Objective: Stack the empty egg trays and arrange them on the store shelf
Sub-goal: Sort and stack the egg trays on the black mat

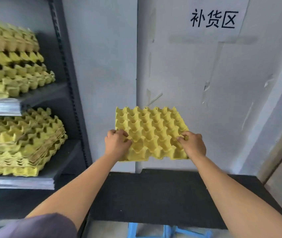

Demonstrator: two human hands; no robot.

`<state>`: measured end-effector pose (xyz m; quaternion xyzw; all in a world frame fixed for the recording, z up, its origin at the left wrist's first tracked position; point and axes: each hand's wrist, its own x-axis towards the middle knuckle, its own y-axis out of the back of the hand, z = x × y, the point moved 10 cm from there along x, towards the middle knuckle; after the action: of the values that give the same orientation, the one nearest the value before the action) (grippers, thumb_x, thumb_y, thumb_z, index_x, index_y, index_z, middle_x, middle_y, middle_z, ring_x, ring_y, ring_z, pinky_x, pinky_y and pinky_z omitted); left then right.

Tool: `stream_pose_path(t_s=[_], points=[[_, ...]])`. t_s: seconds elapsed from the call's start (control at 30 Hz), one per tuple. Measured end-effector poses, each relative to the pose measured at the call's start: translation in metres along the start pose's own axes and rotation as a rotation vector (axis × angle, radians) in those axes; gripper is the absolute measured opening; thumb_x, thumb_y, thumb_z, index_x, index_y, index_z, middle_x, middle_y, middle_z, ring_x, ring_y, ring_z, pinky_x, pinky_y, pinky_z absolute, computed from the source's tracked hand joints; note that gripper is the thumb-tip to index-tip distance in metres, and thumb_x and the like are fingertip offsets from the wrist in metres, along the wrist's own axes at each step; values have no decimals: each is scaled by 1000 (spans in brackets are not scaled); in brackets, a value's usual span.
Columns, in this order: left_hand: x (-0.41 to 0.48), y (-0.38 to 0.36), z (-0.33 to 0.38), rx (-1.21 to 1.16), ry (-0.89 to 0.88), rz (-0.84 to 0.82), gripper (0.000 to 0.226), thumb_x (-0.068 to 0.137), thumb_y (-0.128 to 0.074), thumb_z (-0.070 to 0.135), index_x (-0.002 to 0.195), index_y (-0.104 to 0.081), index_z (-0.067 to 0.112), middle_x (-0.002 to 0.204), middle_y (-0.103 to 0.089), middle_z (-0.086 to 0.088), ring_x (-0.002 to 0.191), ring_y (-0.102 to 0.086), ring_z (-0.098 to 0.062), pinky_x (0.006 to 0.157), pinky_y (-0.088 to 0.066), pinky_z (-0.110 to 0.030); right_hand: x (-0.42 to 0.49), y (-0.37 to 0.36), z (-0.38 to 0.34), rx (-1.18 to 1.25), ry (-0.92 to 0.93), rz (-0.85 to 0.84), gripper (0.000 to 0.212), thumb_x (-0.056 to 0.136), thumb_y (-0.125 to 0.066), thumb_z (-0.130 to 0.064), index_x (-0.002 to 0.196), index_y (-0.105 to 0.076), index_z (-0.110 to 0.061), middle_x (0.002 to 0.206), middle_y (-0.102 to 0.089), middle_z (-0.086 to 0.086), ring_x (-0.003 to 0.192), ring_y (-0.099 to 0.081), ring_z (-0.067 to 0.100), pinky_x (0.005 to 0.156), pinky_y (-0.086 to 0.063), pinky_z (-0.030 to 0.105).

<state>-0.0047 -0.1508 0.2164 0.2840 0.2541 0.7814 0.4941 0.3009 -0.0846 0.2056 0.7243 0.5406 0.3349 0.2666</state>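
I hold one yellow egg tray (151,129) in the air above a black table (162,196), roughly level with its cups facing up. My left hand (117,142) grips its near left edge with fingers curled over the cups. My right hand (194,145) grips the near right edge the same way. On the dark shelf unit at left, an upper stack of yellow trays (11,60) sits untidily on the higher shelf. A lower stack of trays (20,143) rests on the shelf (54,176) beneath.
A grey wall stands right behind the table, bearing a paper sign (213,19) with black characters. The shelf's dark upright post (69,83) runs between the stacks and the wall. A blue stool (167,231) shows under the table's front edge.
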Motion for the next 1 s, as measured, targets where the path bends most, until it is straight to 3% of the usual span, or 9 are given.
stream_pose_path(t_s=[0.27,0.87,1.0], points=[[-42,123,-91,20,123,138,34,83,-66,32,112,-59,18,135,-35,-13,123,-37,-34,105,-33,-38,-59,-59,-122,53,158,-106,31,88,-60,-45,113,-64,-28,118,-47,10,95,-61,31,73,-45,30],[-173,364,-349,77,454,276,32,83,-64,28,113,-57,22,132,-40,-14,120,-39,-35,104,-30,-38,-287,-244,-354,45,404,-362,29,90,-60,-40,115,-62,-27,120,-45,5,85,-60,23,65,-41,26],[-183,409,-384,97,525,325,31,84,-62,26,114,-56,22,130,-39,-13,118,-39,-35,101,-33,-39,-318,-279,-405,64,485,-438,35,88,-61,-39,120,-62,-24,122,-43,6,83,-65,27,73,-53,31]])
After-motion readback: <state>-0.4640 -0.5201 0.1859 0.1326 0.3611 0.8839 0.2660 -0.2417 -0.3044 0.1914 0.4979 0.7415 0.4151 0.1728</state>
